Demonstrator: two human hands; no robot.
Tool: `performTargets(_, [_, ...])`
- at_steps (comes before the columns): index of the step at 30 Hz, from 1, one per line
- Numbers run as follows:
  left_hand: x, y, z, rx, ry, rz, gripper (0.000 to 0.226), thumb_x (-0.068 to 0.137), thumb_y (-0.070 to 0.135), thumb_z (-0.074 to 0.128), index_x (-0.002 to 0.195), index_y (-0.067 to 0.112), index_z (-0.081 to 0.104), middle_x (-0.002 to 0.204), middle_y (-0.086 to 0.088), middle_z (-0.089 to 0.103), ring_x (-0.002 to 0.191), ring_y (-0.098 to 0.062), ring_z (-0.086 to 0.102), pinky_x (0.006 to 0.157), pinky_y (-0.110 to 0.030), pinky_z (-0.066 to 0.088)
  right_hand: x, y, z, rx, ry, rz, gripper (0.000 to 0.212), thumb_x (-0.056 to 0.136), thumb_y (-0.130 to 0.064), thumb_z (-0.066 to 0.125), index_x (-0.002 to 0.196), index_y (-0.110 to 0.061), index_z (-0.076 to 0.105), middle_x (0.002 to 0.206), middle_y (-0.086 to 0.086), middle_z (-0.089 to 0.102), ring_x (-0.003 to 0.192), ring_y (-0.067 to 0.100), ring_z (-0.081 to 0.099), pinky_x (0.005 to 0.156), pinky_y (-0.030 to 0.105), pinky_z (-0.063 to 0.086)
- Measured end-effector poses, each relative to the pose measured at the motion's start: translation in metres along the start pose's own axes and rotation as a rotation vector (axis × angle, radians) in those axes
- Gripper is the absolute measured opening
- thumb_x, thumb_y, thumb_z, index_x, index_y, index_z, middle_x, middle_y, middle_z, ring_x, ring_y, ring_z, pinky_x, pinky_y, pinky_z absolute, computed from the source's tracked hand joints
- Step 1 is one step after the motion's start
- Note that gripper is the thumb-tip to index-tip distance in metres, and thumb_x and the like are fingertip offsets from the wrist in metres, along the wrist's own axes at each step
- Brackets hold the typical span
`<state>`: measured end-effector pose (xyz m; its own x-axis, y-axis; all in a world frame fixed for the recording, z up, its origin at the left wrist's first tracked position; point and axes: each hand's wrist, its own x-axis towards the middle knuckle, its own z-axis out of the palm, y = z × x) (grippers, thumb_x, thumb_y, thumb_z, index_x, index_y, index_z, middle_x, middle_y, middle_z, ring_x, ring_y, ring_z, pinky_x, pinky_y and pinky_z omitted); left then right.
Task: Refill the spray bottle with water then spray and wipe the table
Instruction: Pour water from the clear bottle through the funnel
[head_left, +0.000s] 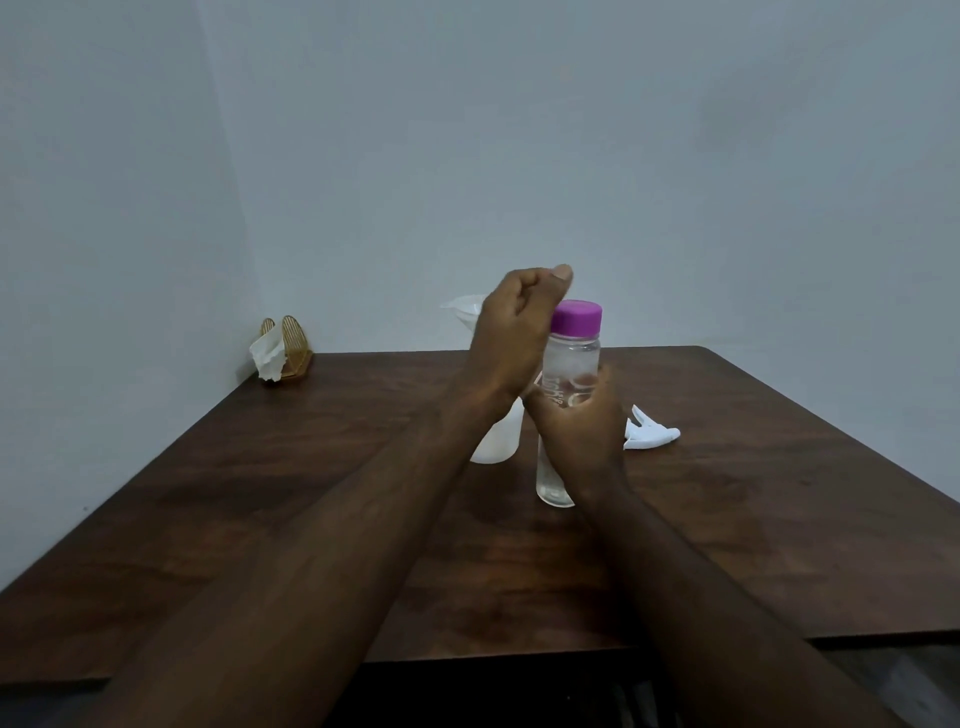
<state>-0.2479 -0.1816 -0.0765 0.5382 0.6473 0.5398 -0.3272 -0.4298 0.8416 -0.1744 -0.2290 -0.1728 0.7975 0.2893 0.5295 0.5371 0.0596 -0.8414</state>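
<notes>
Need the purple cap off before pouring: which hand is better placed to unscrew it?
Left, probably. The left hand is curled right beside the purple cap with nothing visibly in it, while the right hand grips the water bottle around its body, steadying it.

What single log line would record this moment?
right hand grips water bottle | purple cap on | left hand curled beside cap | spray head lying on table

The table (260, 493) is dark brown with streaky wood grain. The water bottle (571, 358) is clear, with pale lettering and a magenta cap (575, 317). Funnel (465, 306), spray bottle (498, 441) and spray head (652, 436) are white. The napkin holder (296, 338) is gold, its tissue (267, 358) white.
</notes>
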Motion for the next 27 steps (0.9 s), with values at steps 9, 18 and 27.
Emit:
performTargets(9, [0.001,-0.008,-0.010,0.032,0.097,0.063,0.021,0.095,0.031,0.056,0.098,0.012,0.063,0.088,0.000,0.067,0.085,-0.014,0.066,0.079,-0.027,0.054,-0.001,-0.001,0.001,-0.014,-0.011,0.002,0.045,0.075,-0.031,0.080,0.105,-0.017,0.049,0.088,-0.004,0.061,0.079,0.008,0.062,0.069,0.018,0.050])
performTargets(18, [-0.002,-0.001,0.000,0.020,-0.129,-0.040,0.043,0.075,0.036,0.048,0.116,0.025,0.056,0.104,0.001,0.065,0.098,-0.014,0.063,0.085,-0.028,0.053,0.001,0.003,0.002,0.000,-0.001,-0.006,0.049,0.073,-0.033,0.083,0.103,-0.026,0.045,0.085,-0.018,0.057,0.077,0.003,0.061,0.073,0.023,0.052])
performTargets(27, [0.003,-0.003,-0.006,0.094,-0.180,-0.024,0.043,0.087,0.017,0.058,0.129,0.016,0.050,0.113,-0.003,0.062,0.103,-0.013,0.061,0.086,-0.024,0.051,0.000,0.002,0.001,-0.014,0.001,-0.005,0.046,0.072,-0.035,0.082,0.101,-0.022,0.048,0.083,-0.015,0.059,0.076,0.003,0.062,0.077,0.032,0.055])
